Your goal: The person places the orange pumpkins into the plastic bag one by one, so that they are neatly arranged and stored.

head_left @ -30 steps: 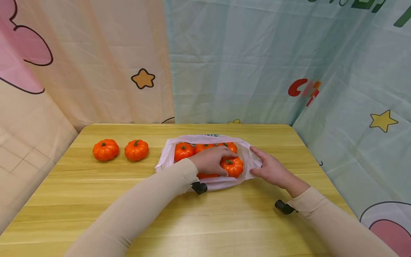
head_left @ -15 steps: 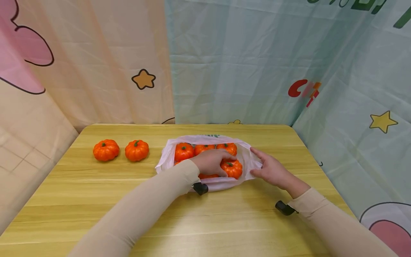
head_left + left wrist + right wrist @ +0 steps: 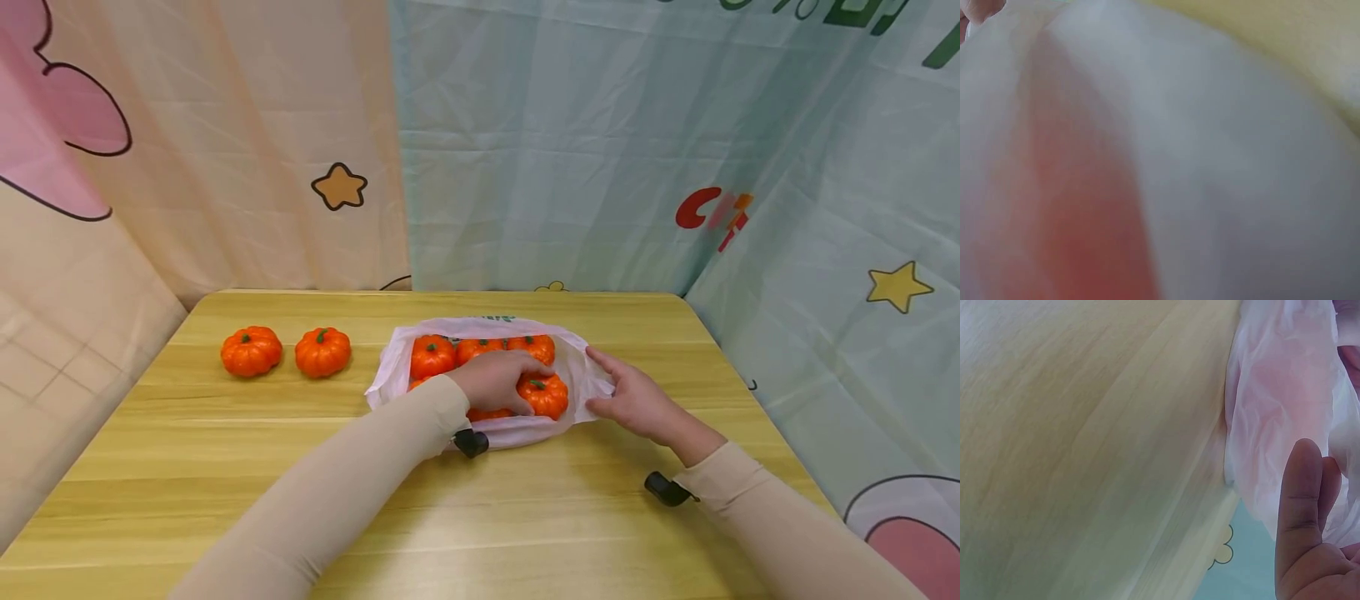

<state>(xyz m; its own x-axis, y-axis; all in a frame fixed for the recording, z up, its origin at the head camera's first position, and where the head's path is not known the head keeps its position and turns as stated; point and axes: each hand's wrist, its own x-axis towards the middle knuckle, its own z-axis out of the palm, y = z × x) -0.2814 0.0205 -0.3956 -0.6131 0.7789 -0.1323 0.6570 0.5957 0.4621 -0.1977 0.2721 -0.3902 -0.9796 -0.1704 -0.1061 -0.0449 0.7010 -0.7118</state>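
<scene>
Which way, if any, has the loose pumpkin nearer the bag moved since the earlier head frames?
No visible move: the loose pumpkin keeps its place against the back edge of the table; the whole view shifted slightly.

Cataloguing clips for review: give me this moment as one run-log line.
left hand: holding pumpkin inside bag | right hand: touching bag's right side | two other pumpkins: on table, left of bag
</scene>
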